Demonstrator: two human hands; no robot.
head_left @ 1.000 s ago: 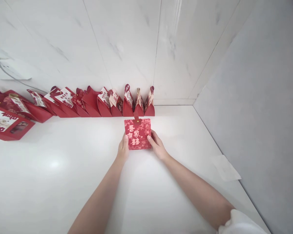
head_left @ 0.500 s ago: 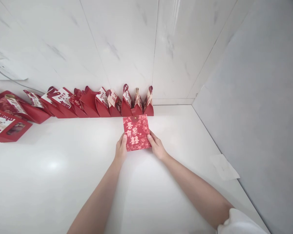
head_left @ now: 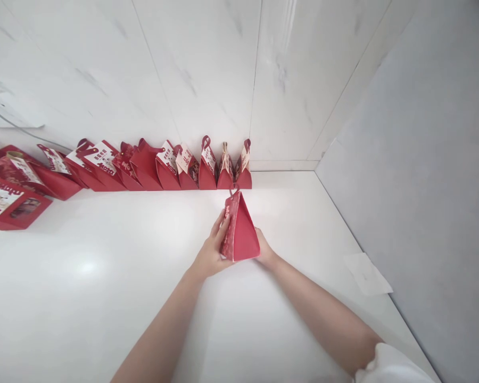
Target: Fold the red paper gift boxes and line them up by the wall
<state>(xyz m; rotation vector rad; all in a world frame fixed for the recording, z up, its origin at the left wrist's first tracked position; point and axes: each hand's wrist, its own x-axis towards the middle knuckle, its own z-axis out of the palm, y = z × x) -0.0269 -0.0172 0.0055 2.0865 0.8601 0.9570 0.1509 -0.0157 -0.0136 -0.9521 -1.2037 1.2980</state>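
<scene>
A red paper gift box [head_left: 241, 231] with a printed flower face and a small loop handle on top is held upright over the white table [head_left: 104, 276]. My left hand [head_left: 211, 250] grips its printed left face with the fingers pressed flat against it. My right hand [head_left: 264, 250] is behind the plain right side, mostly hidden by the box. The box is turned edge-on to me, narrowing to a peak at the handle.
A row of several similar red gift boxes [head_left: 207, 167] stands along the marble wall at the back. A larger red box [head_left: 8, 202] lies at the far left. A white slip of paper [head_left: 367, 274] lies near the grey wall on the right.
The box was held facing me with its printed front showing. It has been turned about a quarter turn, so its side edge faces me, and my left fingers have moved onto the printed face.
</scene>
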